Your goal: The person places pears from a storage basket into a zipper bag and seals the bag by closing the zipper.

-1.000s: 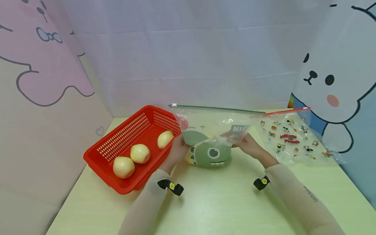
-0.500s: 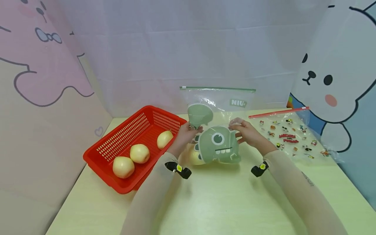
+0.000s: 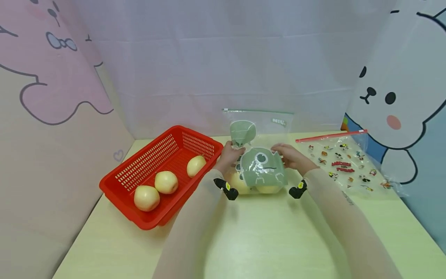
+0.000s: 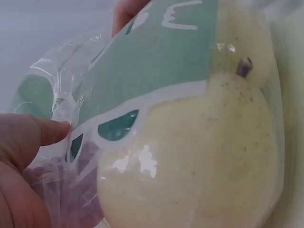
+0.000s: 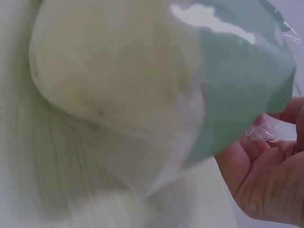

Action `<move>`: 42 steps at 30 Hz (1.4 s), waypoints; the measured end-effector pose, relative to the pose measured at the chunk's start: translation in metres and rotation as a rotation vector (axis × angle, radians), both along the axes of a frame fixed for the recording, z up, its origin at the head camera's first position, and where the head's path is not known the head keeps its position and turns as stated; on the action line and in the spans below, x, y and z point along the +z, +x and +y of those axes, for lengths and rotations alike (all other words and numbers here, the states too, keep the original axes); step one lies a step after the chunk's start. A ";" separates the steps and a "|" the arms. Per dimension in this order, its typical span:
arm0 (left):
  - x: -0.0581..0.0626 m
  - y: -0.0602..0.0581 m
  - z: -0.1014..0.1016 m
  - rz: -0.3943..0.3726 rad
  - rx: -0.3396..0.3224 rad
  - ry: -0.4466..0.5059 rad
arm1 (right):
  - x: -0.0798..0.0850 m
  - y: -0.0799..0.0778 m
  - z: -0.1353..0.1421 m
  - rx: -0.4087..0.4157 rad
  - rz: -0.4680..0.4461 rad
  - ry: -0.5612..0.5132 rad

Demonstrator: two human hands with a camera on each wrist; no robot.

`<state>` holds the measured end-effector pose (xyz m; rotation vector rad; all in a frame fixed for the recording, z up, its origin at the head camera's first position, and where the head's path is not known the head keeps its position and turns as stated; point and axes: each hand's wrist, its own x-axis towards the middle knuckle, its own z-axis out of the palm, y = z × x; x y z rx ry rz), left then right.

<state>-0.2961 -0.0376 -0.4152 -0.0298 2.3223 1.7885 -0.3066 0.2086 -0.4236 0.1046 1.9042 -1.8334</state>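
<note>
A clear slider bag [image 3: 261, 166] with a green dinosaur print and a green zip edge stands upright at mid-table. Pale yellow round fruit [image 4: 190, 161] with speckled skin and a dark stem lie in its bottom. My left hand [image 3: 230, 157] pinches the bag's left side, just below the green speech-bubble print. On the opposite side my right hand [image 3: 290, 157] holds the bag at about the same height. In the right wrist view, crumpled clear film [image 5: 273, 129] lies between thumb and fingers, and another fruit [image 5: 118, 61] bulges the bag near the tabletop.
At left a red plastic basket [image 3: 120, 172] holds 3 pale yellow fruit [image 3: 166, 182]. A second clear bag [image 3: 343, 162], with a red zip edge and small cartoon prints, lies flat at right. A pale curtain [image 3: 223, 69] hangs behind the table [image 3: 258, 240].
The bag has gone from folded over, zip edge leaning, to upright. My hands have moved up and farther away and closer together, and the fruit now shows along the bag's bottom.
</note>
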 end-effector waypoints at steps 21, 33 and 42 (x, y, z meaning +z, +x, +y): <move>-0.036 -0.007 -0.003 -0.002 0.001 -0.285 | -0.036 -0.020 -0.001 -0.041 -0.100 0.072; -0.031 -0.005 0.000 0.152 0.032 -0.362 | -0.024 -0.009 0.010 0.053 0.014 0.295; -0.006 0.010 0.032 0.324 -0.019 -0.788 | 0.010 0.012 0.027 0.095 0.389 0.710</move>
